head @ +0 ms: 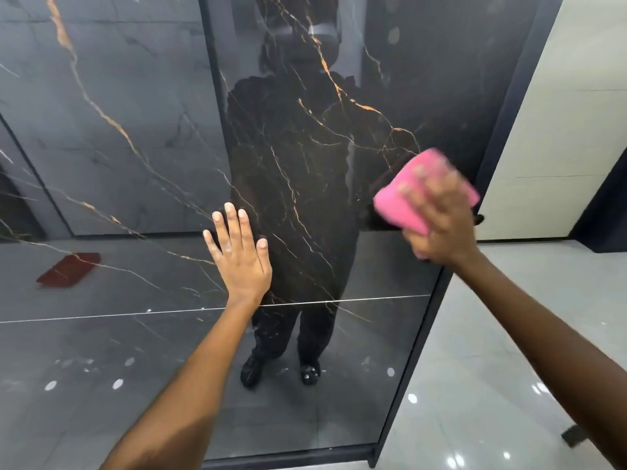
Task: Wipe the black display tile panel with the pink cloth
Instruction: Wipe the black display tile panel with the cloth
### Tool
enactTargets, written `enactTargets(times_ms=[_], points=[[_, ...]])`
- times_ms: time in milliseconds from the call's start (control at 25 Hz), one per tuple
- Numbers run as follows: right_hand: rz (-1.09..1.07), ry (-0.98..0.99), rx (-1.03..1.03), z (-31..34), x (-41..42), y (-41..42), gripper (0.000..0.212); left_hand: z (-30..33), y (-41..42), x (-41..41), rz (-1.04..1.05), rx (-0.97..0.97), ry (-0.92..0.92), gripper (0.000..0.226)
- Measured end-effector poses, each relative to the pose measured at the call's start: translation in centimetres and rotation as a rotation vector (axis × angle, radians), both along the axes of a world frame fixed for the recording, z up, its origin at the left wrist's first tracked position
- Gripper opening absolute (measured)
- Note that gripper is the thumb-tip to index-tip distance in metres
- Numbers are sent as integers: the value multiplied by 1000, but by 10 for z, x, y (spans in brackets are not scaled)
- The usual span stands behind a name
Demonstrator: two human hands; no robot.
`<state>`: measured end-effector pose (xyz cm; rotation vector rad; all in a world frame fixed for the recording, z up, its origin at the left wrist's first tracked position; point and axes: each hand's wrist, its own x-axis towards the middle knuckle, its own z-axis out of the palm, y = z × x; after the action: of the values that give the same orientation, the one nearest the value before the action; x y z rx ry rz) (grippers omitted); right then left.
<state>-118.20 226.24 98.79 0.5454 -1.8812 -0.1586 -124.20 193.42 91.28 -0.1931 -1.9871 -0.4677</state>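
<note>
The black display tile panel (pixel 142 130) stands upright and fills most of the view, glossy enough to mirror the room behind the person, so it serves as the landmark here. Low on the panel's left part lies a dark red shape (pixel 69 269); it looks like the reflection of something lying on the floor, though the glare makes that hard to confirm.

Near the panel's middle, just above a thin pale joint line (pixel 135 313) that crosses it, the left hand (pixel 241 253) lies flat against the surface, fingers straight and slightly spread, gripping nothing. Placed so, it probably steadies the person or braces the panel against the push of the wiping.

Right of that hand, the panel shows the person's own dark reflection, crossed by gold veins (pixel 342 93).

Close to the panel's right edge, at about the left hand's height, the right hand (pixel 441 225) presses the pink cloth (pixel 410 198) onto the tile. The fingers spread over the folded cloth, pinning it against the panel so that a broad face of it rubs the surface. Both hand and cloth are smeared by motion blur, which suggests a wiping stroke under way; the thumb's grip cannot be made out.

Beyond the panel's dark frame (pixel 437 313), on the right, are a pale wall panel (pixel 556 147) and a shiny light floor (pixel 492 385).
</note>
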Motion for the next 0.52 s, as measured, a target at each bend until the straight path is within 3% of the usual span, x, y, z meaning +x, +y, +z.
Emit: enactTargets(times_ms=[40, 120, 280, 360, 440, 480, 520], points=[[-18, 22, -259, 6, 3, 5, 68, 0, 0, -1, 2, 6, 1, 57], [-76, -13, -566, -29, 12, 7, 74, -2, -1, -1, -1, 4, 12, 57], [-208, -239, -879, -134, 28, -48, 84, -4, 0, -3, -11, 1, 49, 58], [-185, -303, -641, -146, 17, -96, 87, -1, -1, -2, 1, -7, 19, 58], [-127, -278, -121, -140, 8, -118, 84, 1, -3, 4, -39, -24, -8, 56], [-94, -236, 33, -135, 4, -108, 84, -1, -6, 8, -73, -32, -17, 54], [-67, -181, 57, -131, 2, -89, 86, -2, -12, 12, -103, -20, -27, 53]])
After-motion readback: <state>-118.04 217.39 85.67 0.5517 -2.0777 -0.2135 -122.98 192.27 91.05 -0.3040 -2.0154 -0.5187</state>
